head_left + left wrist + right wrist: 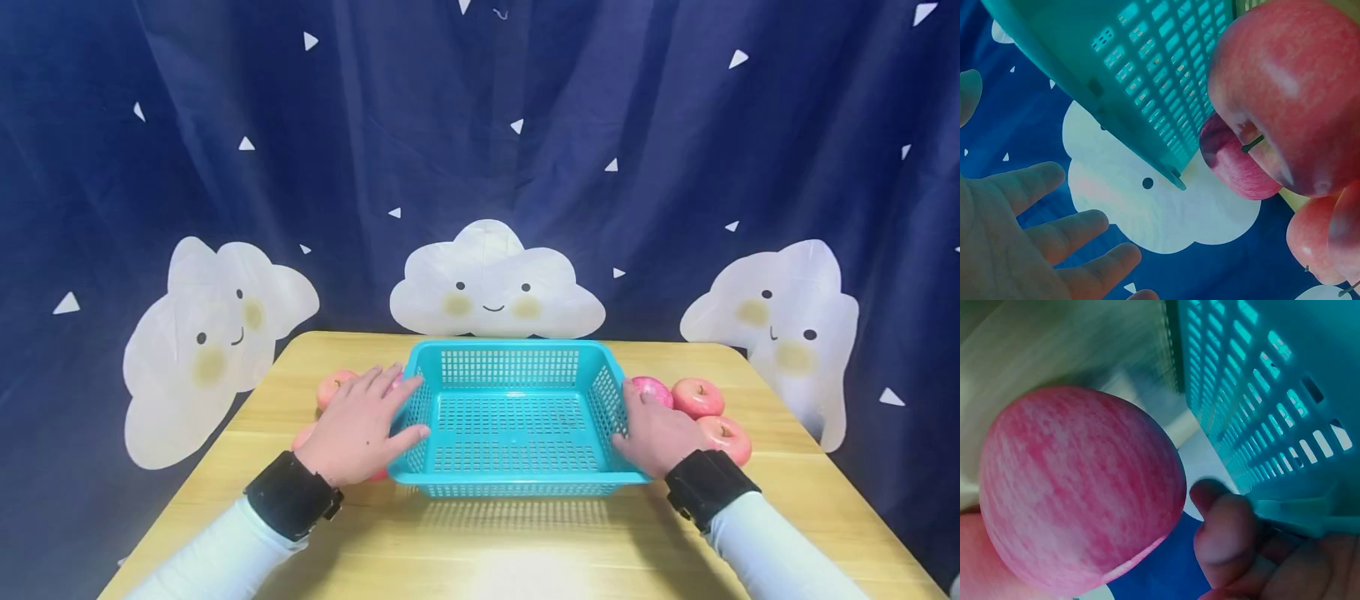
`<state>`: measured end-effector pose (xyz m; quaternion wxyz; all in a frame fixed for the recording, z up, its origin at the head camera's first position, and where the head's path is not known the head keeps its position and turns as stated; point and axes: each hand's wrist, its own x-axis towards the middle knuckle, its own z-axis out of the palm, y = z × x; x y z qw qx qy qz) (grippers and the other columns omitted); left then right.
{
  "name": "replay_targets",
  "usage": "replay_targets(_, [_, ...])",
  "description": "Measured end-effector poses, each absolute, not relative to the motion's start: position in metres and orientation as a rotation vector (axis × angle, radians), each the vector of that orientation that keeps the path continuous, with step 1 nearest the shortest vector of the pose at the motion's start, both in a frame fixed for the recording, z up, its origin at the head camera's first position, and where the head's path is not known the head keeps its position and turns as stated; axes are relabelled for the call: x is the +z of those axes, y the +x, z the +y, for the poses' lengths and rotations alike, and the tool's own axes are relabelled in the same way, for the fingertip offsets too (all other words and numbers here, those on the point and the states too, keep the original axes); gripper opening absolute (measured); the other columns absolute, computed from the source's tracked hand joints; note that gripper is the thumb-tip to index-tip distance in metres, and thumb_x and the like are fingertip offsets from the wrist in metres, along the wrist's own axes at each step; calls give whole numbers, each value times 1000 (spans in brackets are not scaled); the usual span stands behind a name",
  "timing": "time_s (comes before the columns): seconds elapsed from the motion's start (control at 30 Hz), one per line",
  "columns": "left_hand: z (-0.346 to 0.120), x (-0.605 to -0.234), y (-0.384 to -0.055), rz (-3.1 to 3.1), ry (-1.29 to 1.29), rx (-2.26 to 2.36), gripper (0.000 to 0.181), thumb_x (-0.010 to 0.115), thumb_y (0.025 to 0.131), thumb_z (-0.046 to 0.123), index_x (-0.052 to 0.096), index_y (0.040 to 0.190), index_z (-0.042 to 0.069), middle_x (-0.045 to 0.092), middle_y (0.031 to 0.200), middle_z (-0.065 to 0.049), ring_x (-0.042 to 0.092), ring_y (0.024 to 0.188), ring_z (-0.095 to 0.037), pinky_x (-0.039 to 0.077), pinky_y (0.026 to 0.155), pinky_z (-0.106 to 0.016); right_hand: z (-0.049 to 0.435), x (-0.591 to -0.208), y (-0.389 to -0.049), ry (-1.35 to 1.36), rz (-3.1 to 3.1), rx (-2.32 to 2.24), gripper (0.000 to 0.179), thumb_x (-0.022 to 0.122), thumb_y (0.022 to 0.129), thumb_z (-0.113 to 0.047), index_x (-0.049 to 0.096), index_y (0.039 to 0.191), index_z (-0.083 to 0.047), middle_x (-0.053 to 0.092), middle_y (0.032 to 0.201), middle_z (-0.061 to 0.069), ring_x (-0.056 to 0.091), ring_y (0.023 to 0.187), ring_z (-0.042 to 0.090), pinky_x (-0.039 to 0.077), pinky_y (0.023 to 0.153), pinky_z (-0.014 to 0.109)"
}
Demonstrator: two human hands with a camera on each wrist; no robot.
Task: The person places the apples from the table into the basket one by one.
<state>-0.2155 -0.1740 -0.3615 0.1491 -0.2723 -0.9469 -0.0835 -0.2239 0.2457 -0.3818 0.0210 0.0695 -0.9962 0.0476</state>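
A turquoise plastic basket point(517, 479) with slotted walls stands on the table with nothing inside. My left hand point(360, 425) hovers by its left rim, palm down with fingers spread. In the left wrist view those fingers point(1072, 234) are straight and apart from the basket wall point(1060, 37). My right hand point(660, 429) grips the right rim, thumb on the inner side. In the right wrist view its curled fingers point(1229, 537) meet the rim. Close under that hand is a large apple point(1085, 494); another apple point(1291, 100) lies under the left one.
Right of the basket lie a deep pink apple point(652, 390) and two paler apples, one behind point(697, 398) and one in front point(726, 439). Several apples, including one at the back point(333, 387), are partly hidden by the left hand. A blue curtain point(480, 150) hangs behind the wooden table point(420, 550).
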Motion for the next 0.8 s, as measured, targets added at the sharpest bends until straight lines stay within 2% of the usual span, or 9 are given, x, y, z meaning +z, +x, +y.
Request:
replay_targets(0.13, [-174,-361,-216,-2705,-795,-244,74,56,96,61,51,149,10,47,150,-22,42,138,-46,32,112,-62,245,-379,-223,244,-3079,126,81,65,88,-28,31,151,8,62,124,31,68,96,39,56,77,56])
replay_targets(0.23, [-175,-363,-214,-2692,-794,-247,72,58,95,58,51,149,10,48,149,-23,43,137,-47,32,112,-62,242,-377,-222,237,-3096,111,75,61,90,-22,30,152,8,70,102,24,70,81,33,57,74,53])
replay_targets(0.37, [-176,-366,-212,-2688,-777,-246,71,62,95,55,51,148,10,49,148,-23,44,135,-48,33,111,-61,240,-374,-222,163,-3166,106,73,56,93,-20,27,154,6,67,79,13,65,68,28,57,70,50])
replay_targets(0.7, [-179,-371,-214,-2687,-772,-254,71,59,96,57,51,149,10,48,149,-20,44,136,-45,32,112,-60,238,-375,-221,139,-3143,96,71,54,94,-20,27,155,3,64,73,10,66,70,31,56,72,53])
replay_targets(0.8, [-181,-372,-214,-2676,-777,-271,71,60,96,56,52,147,8,49,149,-20,45,135,-44,32,112,-60,237,-375,-220,122,-3150,79,70,53,95,-21,27,155,3,65,76,11,67,72,32,56,76,54])
